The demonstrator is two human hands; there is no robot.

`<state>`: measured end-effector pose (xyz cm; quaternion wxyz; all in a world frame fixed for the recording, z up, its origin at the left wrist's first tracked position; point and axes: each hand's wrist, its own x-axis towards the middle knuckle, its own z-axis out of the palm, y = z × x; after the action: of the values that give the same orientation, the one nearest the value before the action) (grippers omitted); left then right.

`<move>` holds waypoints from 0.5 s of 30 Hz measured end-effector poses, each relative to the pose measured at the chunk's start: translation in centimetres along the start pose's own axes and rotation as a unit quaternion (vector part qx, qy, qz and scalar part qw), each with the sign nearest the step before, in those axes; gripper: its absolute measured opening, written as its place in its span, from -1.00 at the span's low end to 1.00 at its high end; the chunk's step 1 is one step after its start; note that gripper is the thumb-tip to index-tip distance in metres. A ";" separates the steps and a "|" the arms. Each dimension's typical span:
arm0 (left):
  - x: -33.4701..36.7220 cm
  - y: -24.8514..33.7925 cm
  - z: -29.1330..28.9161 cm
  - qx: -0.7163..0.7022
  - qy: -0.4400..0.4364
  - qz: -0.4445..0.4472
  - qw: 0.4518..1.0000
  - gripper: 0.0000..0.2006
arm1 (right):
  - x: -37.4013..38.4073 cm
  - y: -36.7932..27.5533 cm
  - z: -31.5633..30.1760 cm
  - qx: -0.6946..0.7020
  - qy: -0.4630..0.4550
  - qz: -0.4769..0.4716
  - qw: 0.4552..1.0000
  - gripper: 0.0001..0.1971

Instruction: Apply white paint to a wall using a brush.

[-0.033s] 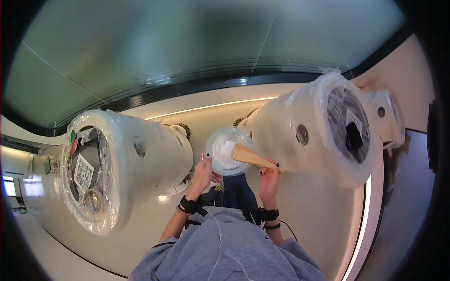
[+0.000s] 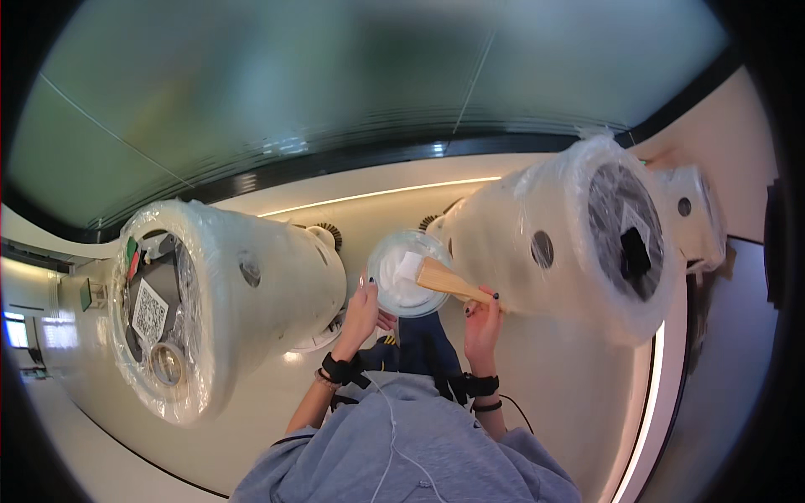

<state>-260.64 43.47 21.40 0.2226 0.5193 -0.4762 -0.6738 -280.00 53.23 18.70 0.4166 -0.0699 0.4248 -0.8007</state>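
A round, clear bowl [image 2: 429, 307] with white, paste-like stuff [image 2: 392, 281] in it is in front of me, between two large wrapped cylinders. My left hand [image 2: 362, 308] grips the bowl's near left side, thumb up by the rim and fingers curled lower down. In my right hand [image 2: 481, 323] is the thin handle end of a wide wooden paintbrush [image 2: 440, 275], pinched between thumb and fingers. Its pale bristles [image 2: 408, 265] point left over the white stuff; whether they touch it I cannot tell.
Big cream cylinders in clear plastic film stand left [image 2: 277, 293] and right [image 2: 520, 243]. A tape roll [image 2: 168, 364] lies on the left one's top, beside a printed card [image 2: 150, 310]. Another pale unit [image 2: 688, 210] stands farther right. A dark glossy panel [image 2: 335, 67] spans the far side.
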 end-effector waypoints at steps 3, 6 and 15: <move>3.0 0.9 -0.7 -0.006 0.022 -0.016 1.000 -0.57 | 4.5 0.5 1.3 0.032 -0.043 0.038 0.998 -0.67; 7.2 1.5 -2.0 -0.026 0.009 -0.065 0.998 -0.60 | 9.4 0.8 3.4 0.071 -0.028 0.080 0.994 -0.70; 22.8 -4.9 -6.7 -0.075 -0.002 -0.122 0.990 -0.56 | 25.5 8.6 4.5 0.065 -0.030 0.167 0.983 -0.63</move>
<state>-261.80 24.80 5.91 0.1761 0.5541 -0.3574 -0.7309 -289.10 29.36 9.01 0.5602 0.0053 0.3648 -0.7437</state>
